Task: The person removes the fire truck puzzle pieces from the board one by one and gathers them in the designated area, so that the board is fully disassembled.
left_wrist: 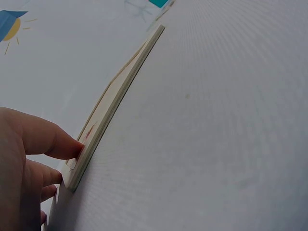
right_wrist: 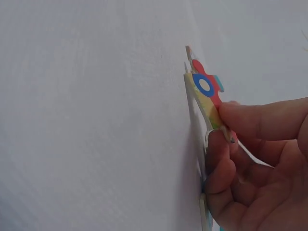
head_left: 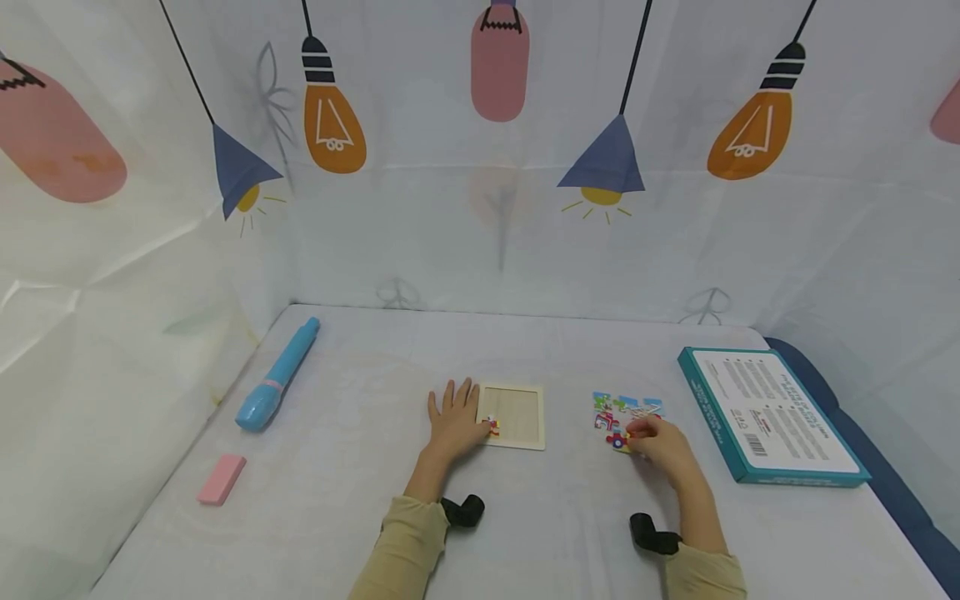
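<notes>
A shallow wooden puzzle tray (head_left: 542,418) lies on the table in the head view, with one small colourful jigsaw piece (head_left: 494,427) in its lower left corner. My left hand (head_left: 452,423) is spread at the tray's left side, its thumb pressing at that corner, as the left wrist view also shows. To the right, my right hand (head_left: 662,448) pinches a jigsaw piece (right_wrist: 204,89) printed with a blue wheel on red and yellow, one edge tilted up off the table. Several other jigsaw pieces (head_left: 603,402) lie beyond it, partly hidden by the fingers.
A teal-edged box (head_left: 776,412) lies at the right, near a dark blue chair (head_left: 892,475). On the left are a light blue pen-shaped device (head_left: 281,371) and a pink eraser-like block (head_left: 222,479). White printed fabric walls (head_left: 450,242) stand around the table.
</notes>
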`<action>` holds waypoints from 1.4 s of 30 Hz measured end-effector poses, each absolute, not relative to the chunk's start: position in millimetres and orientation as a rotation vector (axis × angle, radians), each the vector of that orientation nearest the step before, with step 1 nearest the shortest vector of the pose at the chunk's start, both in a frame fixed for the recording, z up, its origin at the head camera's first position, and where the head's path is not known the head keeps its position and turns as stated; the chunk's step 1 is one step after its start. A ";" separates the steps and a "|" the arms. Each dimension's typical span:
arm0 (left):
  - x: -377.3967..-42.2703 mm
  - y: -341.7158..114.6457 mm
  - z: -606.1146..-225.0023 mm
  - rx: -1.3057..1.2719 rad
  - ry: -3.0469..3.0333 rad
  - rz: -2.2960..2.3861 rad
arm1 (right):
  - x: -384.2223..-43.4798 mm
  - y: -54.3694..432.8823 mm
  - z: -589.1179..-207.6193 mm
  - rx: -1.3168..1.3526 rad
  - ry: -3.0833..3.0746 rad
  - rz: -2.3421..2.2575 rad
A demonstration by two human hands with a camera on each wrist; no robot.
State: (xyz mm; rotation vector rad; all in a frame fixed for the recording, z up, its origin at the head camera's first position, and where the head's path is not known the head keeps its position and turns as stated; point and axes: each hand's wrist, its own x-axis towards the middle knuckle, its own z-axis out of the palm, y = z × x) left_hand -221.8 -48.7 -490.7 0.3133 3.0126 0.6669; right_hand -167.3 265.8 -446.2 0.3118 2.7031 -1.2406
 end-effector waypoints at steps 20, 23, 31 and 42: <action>-220.4 -48.5 -488.4 0.335 3.024 0.704 | -174.1 259.7 -445.0 0.383 2.810 -1.143; -219.5 -48.6 -487.3 0.340 3.019 0.717 | -177.1 251.1 -444.0 0.331 2.804 -1.261; -218.2 -48.6 -486.1 0.346 3.016 0.693 | -185.4 228.6 -447.7 0.230 2.778 -1.459; -216.0 -50.1 -485.4 0.362 3.031 0.727 | -190.6 199.8 -448.9 0.153 2.723 -1.498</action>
